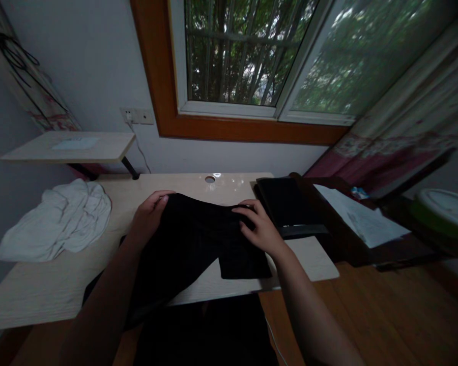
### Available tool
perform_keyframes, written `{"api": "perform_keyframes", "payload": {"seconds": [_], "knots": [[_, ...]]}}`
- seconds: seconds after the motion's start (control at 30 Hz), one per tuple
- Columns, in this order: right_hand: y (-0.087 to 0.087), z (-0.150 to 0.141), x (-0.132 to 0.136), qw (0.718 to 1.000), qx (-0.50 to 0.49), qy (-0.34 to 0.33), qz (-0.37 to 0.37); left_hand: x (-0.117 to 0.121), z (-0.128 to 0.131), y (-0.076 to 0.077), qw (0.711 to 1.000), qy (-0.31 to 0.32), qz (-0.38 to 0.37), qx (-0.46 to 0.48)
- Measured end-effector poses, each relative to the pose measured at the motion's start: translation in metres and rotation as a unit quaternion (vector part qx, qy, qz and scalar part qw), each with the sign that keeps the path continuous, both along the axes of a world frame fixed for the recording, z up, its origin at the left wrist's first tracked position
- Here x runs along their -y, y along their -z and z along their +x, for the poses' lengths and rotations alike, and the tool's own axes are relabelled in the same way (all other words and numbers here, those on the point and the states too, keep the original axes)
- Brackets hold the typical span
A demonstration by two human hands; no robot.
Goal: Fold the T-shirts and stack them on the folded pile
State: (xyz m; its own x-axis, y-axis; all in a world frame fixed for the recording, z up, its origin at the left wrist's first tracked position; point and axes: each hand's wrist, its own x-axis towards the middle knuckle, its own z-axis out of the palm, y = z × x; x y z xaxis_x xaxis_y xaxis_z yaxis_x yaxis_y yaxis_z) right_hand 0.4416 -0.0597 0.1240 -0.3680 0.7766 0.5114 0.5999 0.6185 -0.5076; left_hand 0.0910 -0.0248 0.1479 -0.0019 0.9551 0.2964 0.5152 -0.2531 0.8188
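Note:
A black garment (191, 239) lies spread over the pale desk, its far edge lifted slightly between my hands. Its cut is hard to make out in the dark; a short, sleeve- or leg-like part hangs down at the right, with a notch beside it. My left hand (152, 208) pinches the far left corner, thumb on top. At the far right part of the same edge, my right hand (256, 221) grips the cloth between thumb and fingers. The garment's left side runs under my left forearm toward the desk's front edge.
A crumpled white cloth (66, 218) lies on the desk (15, 295) at left, below a small raised shelf (70, 147). Black folded items (290, 201) rest at right, beside a dark stand with papers (361, 213). A window (252, 61) is ahead.

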Motion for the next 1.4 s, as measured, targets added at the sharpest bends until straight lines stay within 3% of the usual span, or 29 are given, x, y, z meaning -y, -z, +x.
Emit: {"api": "perform_keyframes", "payload": {"seconds": [0.2, 0.37, 0.5, 0.67, 0.77, 0.87, 1.0, 1.1, 1.2, 1.3, 1.4], "knots": [[-0.013, -0.002, 0.005, 0.989, 0.143, -0.020, 0.036, 0.002, 0.002, -0.004, 0.999, -0.040, -0.010, 0.007], [-0.013, -0.009, 0.015, 0.986, 0.131, -0.028, 0.103, -0.001, 0.000, 0.003, 0.999, -0.035, 0.018, -0.023], [-0.009, -0.015, 0.020, 0.983, 0.112, -0.028, 0.140, -0.003, -0.001, 0.012, 0.992, 0.013, 0.095, -0.084], [-0.007, -0.020, 0.022, 0.983, 0.089, -0.037, 0.155, -0.002, 0.002, 0.016, 0.984, 0.047, 0.128, -0.112], [-0.005, -0.023, 0.019, 0.994, 0.025, -0.062, 0.090, -0.004, 0.001, 0.019, 0.984, 0.029, 0.130, -0.119], [0.001, -0.030, 0.014, 0.994, -0.062, -0.079, -0.046, -0.008, -0.003, 0.025, 0.977, -0.032, 0.140, -0.160], [0.016, -0.042, 0.006, 0.970, -0.100, 0.013, -0.222, -0.005, -0.002, 0.032, 0.965, -0.123, 0.127, -0.196], [0.027, -0.048, -0.002, 0.937, -0.129, 0.094, -0.312, 0.013, 0.009, 0.035, 0.978, -0.102, 0.051, -0.173], [0.030, -0.052, -0.007, 0.885, -0.219, 0.130, -0.389, 0.037, 0.026, 0.038, 0.982, -0.067, 0.004, -0.177], [0.027, -0.060, -0.004, 0.817, -0.336, 0.098, -0.458, 0.057, 0.040, 0.045, 0.984, 0.034, -0.040, -0.172], [0.023, -0.073, 0.006, 0.758, -0.414, 0.012, -0.504, 0.067, 0.045, 0.056, 0.988, 0.114, -0.085, -0.065]]}}
